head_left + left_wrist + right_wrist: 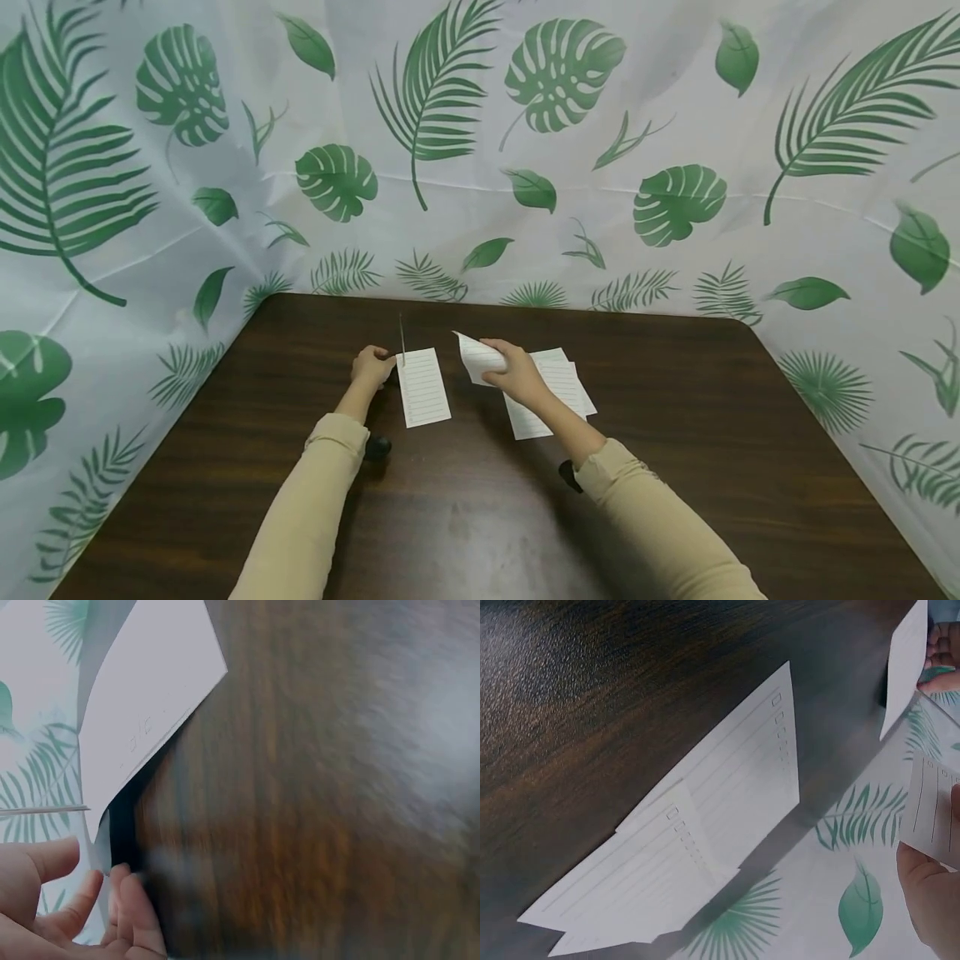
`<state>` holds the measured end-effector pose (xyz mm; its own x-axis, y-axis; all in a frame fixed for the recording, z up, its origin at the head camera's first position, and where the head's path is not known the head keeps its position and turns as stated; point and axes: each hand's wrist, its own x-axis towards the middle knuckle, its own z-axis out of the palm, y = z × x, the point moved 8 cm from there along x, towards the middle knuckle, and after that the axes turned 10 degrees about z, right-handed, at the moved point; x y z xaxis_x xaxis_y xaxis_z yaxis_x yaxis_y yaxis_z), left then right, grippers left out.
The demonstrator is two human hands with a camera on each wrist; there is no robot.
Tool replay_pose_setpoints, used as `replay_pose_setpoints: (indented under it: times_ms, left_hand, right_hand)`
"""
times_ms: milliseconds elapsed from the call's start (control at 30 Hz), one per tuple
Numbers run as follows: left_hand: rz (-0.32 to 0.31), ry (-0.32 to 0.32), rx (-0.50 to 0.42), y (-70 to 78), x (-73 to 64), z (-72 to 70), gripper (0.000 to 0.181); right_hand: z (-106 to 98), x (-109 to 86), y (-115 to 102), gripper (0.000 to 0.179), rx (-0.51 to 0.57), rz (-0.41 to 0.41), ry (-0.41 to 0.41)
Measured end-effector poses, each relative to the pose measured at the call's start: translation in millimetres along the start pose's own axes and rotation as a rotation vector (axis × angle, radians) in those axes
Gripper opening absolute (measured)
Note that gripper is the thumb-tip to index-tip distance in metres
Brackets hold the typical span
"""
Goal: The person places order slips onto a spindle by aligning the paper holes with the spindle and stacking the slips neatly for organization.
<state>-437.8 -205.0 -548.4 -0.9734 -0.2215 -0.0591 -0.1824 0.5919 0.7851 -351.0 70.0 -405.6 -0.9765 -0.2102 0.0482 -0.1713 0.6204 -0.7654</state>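
Note:
My right hand (519, 377) pinches a lined paper card (480, 357), bent and raised off the table, thumb on one side and fingers on the other. To its left, another lined card (424, 388) lies with a thin upright metal spike (402, 340) at its top left corner. Under this card, a dark base (126, 832) shows in the left wrist view. My left hand (372, 367) is beside that corner, fingertips right at the base's edge and thumb apart from them. Several lined cards (735, 772) with small checkboxes lie overlapping below my right forearm.
The dark wood-grain table (465, 517) has a rounded far edge. Behind it and at both sides hangs a white curtain (465, 225) printed with green leaves. A small black device (377, 448) sits at my left wrist, another (570, 476) at my right.

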Motion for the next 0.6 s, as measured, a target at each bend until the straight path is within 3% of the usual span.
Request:
replay_pose_setpoints:
  times_ms: [100,200,433,600]
  left_hand:
    - [0.003,-0.024,-0.041,41.8,-48.8,-28.1,0.034]
    - [0.074,0.032,-0.04,64.6,-75.3,-42.9,0.031]
    - [0.258,0.109,-0.067,91.5,-104.7,-48.3,0.032]
    - [0.334,0.042,-0.109,108.5,-122.5,-39.8,0.04]
  right_hand:
    - [-1.1,-2.4,-3.3,0.056,0.005,-0.006,-0.01]
    - [-1.7,-4.0,-4.3,0.056,0.007,-0.005,-0.023]
    - [-0.7,-6.0,-6.3,0.056,0.048,-0.016,-0.071]
    - [0.2,-9.4,-9.8,0.057,0.066,-0.034,-0.1]
